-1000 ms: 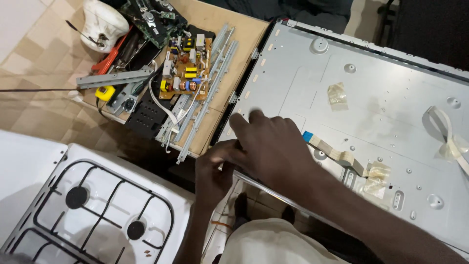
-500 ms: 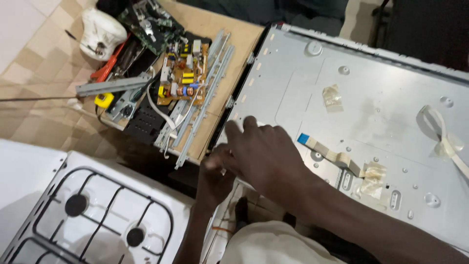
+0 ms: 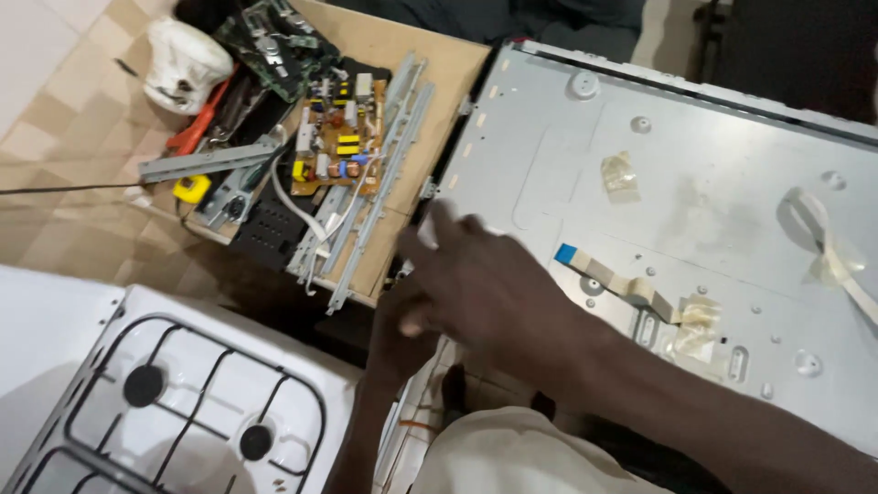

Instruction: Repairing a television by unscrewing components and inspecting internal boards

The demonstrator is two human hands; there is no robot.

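Note:
A large grey metal back panel (image 3: 695, 155) lies flat and fills the right of the head view. My right hand (image 3: 494, 284) hovers blurred over its near left corner, fingers stretched out and apart, holding nothing that I can see. My left hand (image 3: 401, 322) is just below it at the panel's left edge, mostly hidden by the right hand, so its grip is unclear. A flat ribbon cable with a blue end (image 3: 599, 268) is taped to the panel just right of my right hand.
Left of the panel, a wooden board (image 3: 448, 64) carries a brown circuit board (image 3: 334, 146), long metal strips (image 3: 389, 165), a green circuit board (image 3: 274, 37), an orange-handled tool (image 3: 197, 128) and a black cover (image 3: 270, 229). A white gas stove (image 3: 183, 402) stands at lower left.
My right hand has slid a little along the panel's corner and its fingers have spread; it is now motion-blurred. The left hand stays at the panel's edge.

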